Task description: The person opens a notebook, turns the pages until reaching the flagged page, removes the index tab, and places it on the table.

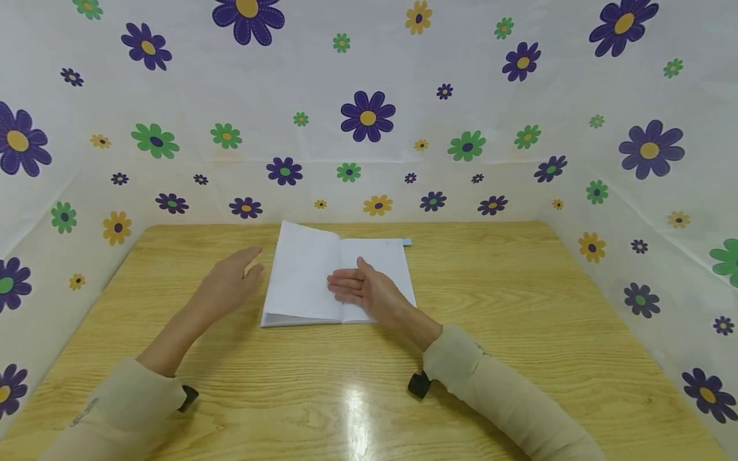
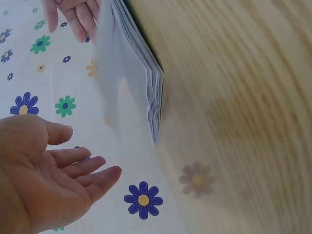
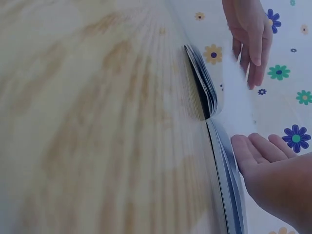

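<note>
An open notebook (image 1: 305,269) with white pages lies on the wooden table, its spine roughly in the middle. On its left side a page (image 2: 109,73) stands slightly raised above the stack of leaves. My right hand (image 1: 371,291) is over the right-hand page, fingers extended toward the spine and thumb pointing up. In the right wrist view its fingers (image 3: 246,153) are right at the paper. To the left of the notebook, my left hand (image 1: 227,285) hovers apart from the page edge, palm facing inward and fingers loosely spread, holding nothing.
A small light-blue tab (image 1: 407,242) sticks out at the notebook's top right corner. White sheeting (image 1: 259,115) with printed flowers borders the wooden table (image 1: 496,282) at the back and both sides. Dark wrist devices (image 1: 419,385) show under the sleeves.
</note>
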Tool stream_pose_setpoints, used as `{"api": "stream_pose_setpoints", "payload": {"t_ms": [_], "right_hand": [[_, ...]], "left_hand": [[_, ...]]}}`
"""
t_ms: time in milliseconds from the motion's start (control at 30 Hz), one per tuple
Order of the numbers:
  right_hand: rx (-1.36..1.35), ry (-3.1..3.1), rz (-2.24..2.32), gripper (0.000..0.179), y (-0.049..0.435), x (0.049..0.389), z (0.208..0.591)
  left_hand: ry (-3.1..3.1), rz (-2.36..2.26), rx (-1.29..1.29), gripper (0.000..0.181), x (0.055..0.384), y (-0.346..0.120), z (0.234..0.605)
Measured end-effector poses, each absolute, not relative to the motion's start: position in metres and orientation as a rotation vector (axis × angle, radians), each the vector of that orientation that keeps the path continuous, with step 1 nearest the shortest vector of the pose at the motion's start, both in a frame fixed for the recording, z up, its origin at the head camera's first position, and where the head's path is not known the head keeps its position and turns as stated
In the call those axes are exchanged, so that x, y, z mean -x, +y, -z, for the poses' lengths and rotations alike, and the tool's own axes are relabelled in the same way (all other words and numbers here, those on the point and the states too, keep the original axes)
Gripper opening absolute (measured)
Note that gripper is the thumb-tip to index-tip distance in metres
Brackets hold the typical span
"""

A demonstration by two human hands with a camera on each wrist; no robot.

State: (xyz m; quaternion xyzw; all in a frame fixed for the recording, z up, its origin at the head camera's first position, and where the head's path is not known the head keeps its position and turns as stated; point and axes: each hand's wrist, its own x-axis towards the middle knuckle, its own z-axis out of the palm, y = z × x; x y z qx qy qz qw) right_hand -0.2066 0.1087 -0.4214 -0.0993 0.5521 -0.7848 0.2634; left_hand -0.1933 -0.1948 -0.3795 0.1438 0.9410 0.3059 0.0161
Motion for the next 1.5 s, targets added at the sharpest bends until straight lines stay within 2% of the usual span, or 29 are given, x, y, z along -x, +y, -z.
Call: {"api": "stream_pose_setpoints", "payload": {"t_ms": [300, 467, 767, 1033, 1167, 1267, 1500], "right_hand": [[0.3, 1.548, 2.035, 0.059, 0.104, 0.205, 0.421], [0.301, 1.559, 2.012, 0.057, 0.104, 0.205, 0.422], [0.319, 1.61, 1.958, 0.059, 0.11, 0.206, 0.418], [0.279, 1.987, 1.84, 0.05, 0.148, 0.213, 0.413], [0.248, 2.297, 1.621, 0.044, 0.165, 0.21, 0.412], [0.322, 2.503, 1.366, 0.044, 0.173, 0.206, 0.411], [0.558, 2.754, 0.721, 0.068, 0.183, 0.2, 0.412]], "left_hand": [[2.827, -0.633, -0.669, 0.065, 0.194, -0.174, 0.401], [2.788, -0.522, -0.806, 0.061, 0.191, -0.165, 0.41], [2.699, -0.386, -0.763, 0.057, 0.189, -0.16, 0.41], [2.661, -0.364, -0.786, 0.061, 0.189, -0.16, 0.408], [2.656, -0.373, -0.767, 0.064, 0.19, -0.161, 0.408], [2.656, -0.376, -0.768, 0.066, 0.19, -0.161, 0.408], [2.64, -0.391, -0.769, 0.065, 0.189, -0.158, 0.405]]}}
